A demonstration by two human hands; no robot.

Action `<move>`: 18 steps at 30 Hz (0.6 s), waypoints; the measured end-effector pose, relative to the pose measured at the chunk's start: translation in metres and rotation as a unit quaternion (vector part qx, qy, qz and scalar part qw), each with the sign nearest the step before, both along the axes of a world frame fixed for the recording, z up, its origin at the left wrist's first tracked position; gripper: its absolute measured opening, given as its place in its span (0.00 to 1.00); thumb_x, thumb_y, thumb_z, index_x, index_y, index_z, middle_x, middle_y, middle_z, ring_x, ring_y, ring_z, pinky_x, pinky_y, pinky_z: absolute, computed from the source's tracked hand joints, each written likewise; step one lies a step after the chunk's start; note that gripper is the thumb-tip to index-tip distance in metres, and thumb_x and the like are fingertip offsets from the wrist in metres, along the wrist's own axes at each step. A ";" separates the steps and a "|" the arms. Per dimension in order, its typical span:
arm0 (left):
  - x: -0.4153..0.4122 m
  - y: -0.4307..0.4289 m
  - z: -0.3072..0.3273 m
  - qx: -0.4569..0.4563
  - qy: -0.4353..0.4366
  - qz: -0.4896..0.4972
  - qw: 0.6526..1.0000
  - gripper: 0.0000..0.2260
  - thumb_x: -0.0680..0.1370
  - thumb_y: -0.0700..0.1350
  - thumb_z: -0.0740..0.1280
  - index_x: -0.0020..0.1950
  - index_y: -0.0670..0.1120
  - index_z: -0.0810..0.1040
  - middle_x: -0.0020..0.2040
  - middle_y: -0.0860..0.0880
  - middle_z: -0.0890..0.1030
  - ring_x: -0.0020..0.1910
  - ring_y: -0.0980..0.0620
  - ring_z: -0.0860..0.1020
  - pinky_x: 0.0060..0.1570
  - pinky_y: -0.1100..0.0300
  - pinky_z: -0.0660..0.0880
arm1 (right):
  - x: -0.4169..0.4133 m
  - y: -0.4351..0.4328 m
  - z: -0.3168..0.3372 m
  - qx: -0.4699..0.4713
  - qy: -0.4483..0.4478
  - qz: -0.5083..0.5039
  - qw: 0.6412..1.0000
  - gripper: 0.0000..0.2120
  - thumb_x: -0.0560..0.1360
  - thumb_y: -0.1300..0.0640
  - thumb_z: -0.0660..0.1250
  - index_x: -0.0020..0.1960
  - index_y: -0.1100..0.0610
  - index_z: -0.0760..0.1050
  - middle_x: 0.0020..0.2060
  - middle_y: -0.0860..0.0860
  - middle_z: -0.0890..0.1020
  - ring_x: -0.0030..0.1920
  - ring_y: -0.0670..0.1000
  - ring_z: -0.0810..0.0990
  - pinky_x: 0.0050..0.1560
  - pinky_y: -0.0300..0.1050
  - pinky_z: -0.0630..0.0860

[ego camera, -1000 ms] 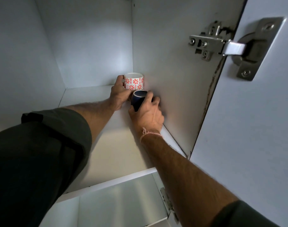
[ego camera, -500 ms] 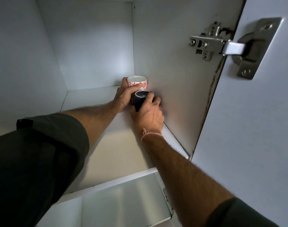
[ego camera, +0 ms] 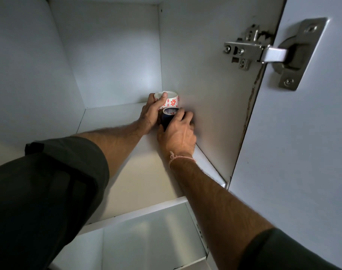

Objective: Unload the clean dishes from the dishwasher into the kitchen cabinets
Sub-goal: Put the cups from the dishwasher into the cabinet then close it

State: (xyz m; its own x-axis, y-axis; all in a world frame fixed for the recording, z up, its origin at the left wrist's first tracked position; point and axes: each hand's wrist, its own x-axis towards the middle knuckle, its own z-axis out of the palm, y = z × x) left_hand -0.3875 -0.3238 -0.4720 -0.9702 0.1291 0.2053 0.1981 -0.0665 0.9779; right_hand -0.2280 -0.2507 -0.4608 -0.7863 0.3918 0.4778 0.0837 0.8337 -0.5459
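Two cups up there, and two hands, one on each. The white cup with red flowers [ego camera: 173, 102] sits deep on the upper shelf [ego camera: 139, 178], right in the back corner, close against the cabinet's right wall [ego camera: 205, 84]. The left hand [ego camera: 150, 114] is wrapped round it, thumb hooked over the rim. Just in front, touching or very nearly, is the dark blue cup [ego camera: 166, 118], and the right hand [ego camera: 179, 133] is clamped on it from the near side, fingers curled toward the wall.

Both hands cover a good part of the cups, so I cannot tell whether either one has a handle. One pale cord bracelet [ego camera: 176, 157] on the right wrist. The dark left sleeve [ego camera: 39, 191] fills the lower left and hides that end of the shelf.

One metal hinge [ego camera: 248, 50] bridges the wall and the open white door [ego camera: 302, 152]. Apart from the two cups, nothing shows on the upper shelf; a lower compartment [ego camera: 146, 240] shows only bare white panels.
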 end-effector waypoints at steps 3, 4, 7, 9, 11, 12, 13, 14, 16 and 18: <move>0.010 0.002 0.004 0.004 0.000 0.011 1.000 0.23 0.62 0.71 0.75 0.47 0.59 0.78 0.56 0.43 0.83 0.57 0.41 0.82 0.61 0.40 0.76 | 0.001 0.000 0.000 0.009 0.002 -0.003 1.000 0.31 0.74 0.46 0.67 0.69 0.60 0.60 0.58 0.55 0.67 0.55 0.58 0.75 0.36 0.49 0.67; 0.014 0.002 0.006 0.008 0.002 0.013 1.000 0.23 0.61 0.71 0.75 0.47 0.59 0.77 0.55 0.43 0.83 0.56 0.42 0.82 0.60 0.40 0.77 | 0.001 -0.001 0.000 0.009 0.001 -0.001 1.000 0.32 0.74 0.46 0.67 0.69 0.60 0.59 0.59 0.55 0.67 0.55 0.58 0.75 0.36 0.49 0.68; 0.019 0.002 0.003 0.029 0.009 0.017 0.999 0.25 0.61 0.68 0.78 0.51 0.57 0.77 0.56 0.44 0.82 0.57 0.43 0.82 0.61 0.41 0.77 | 0.001 0.000 0.001 -0.004 -0.006 0.009 1.000 0.35 0.73 0.46 0.68 0.71 0.62 0.58 0.61 0.55 0.66 0.56 0.59 0.75 0.42 0.50 0.74; 0.022 0.000 0.000 0.045 0.005 0.021 0.999 0.27 0.62 0.65 0.79 0.53 0.55 0.76 0.57 0.44 0.82 0.58 0.42 0.82 0.62 0.40 0.76 | 0.002 0.000 0.003 -0.014 -0.009 0.014 1.000 0.36 0.73 0.46 0.68 0.71 0.62 0.58 0.62 0.56 0.67 0.56 0.59 0.75 0.45 0.51 0.75; 0.038 -0.003 0.003 0.043 0.005 0.041 0.998 0.28 0.63 0.65 0.78 0.55 0.53 0.74 0.57 0.44 0.82 0.58 0.44 0.81 0.63 0.43 0.76 | 0.004 0.000 0.005 -0.019 -0.012 0.018 1.000 0.36 0.73 0.45 0.68 0.71 0.62 0.58 0.62 0.56 0.66 0.56 0.59 0.75 0.46 0.52 0.76; 0.048 -0.003 0.006 0.030 0.003 0.054 0.998 0.28 0.65 0.65 0.77 0.57 0.52 0.74 0.57 0.45 0.82 0.58 0.46 0.81 0.63 0.46 0.76 | 0.004 -0.001 0.006 -0.023 -0.016 0.021 0.999 0.36 0.73 0.44 0.68 0.71 0.62 0.58 0.62 0.56 0.66 0.56 0.60 0.75 0.47 0.52 0.76; 0.059 -0.003 0.010 0.018 0.000 0.066 0.998 0.28 0.66 0.64 0.75 0.59 0.51 0.73 0.59 0.46 0.81 0.59 0.48 0.80 0.62 0.50 0.76 | 0.005 -0.001 0.006 -0.026 -0.021 0.022 0.999 0.36 0.73 0.44 0.68 0.72 0.62 0.57 0.63 0.56 0.66 0.57 0.60 0.75 0.47 0.53 0.75; 0.068 -0.003 0.013 0.004 -0.005 0.071 0.997 0.28 0.69 0.63 0.73 0.62 0.49 0.72 0.61 0.47 0.79 0.60 0.50 0.79 0.61 0.55 0.75 | 0.005 -0.001 0.007 -0.028 -0.023 0.021 0.999 0.36 0.73 0.44 0.67 0.72 0.61 0.57 0.63 0.56 0.66 0.57 0.60 0.75 0.47 0.53 0.75; 0.080 -0.005 0.014 -0.037 -0.024 0.083 0.996 0.29 0.75 0.61 0.69 0.70 0.47 0.67 0.66 0.48 0.74 0.64 0.52 0.74 0.60 0.60 0.70 | 0.006 -0.002 0.008 -0.037 -0.022 0.019 0.999 0.34 0.74 0.45 0.66 0.71 0.61 0.58 0.63 0.56 0.66 0.56 0.62 0.76 0.47 0.54 0.76; 0.095 -0.009 0.019 -0.087 -0.041 0.103 0.990 0.30 0.78 0.61 0.66 0.74 0.47 0.63 0.70 0.48 0.70 0.66 0.52 0.71 0.60 0.61 0.65 | 0.009 -0.002 0.008 -0.052 -0.024 0.029 0.998 0.34 0.74 0.45 0.66 0.72 0.62 0.58 0.65 0.58 0.66 0.57 0.64 0.75 0.49 0.54 0.75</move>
State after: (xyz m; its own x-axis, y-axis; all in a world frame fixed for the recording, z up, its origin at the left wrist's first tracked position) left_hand -0.2928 -0.3325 -0.4535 -0.9921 -0.0474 0.1159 0.1084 0.1379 0.9845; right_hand -0.2194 -0.2525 -0.4532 -0.8303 0.3907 0.3974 0.0654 0.7765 -0.6268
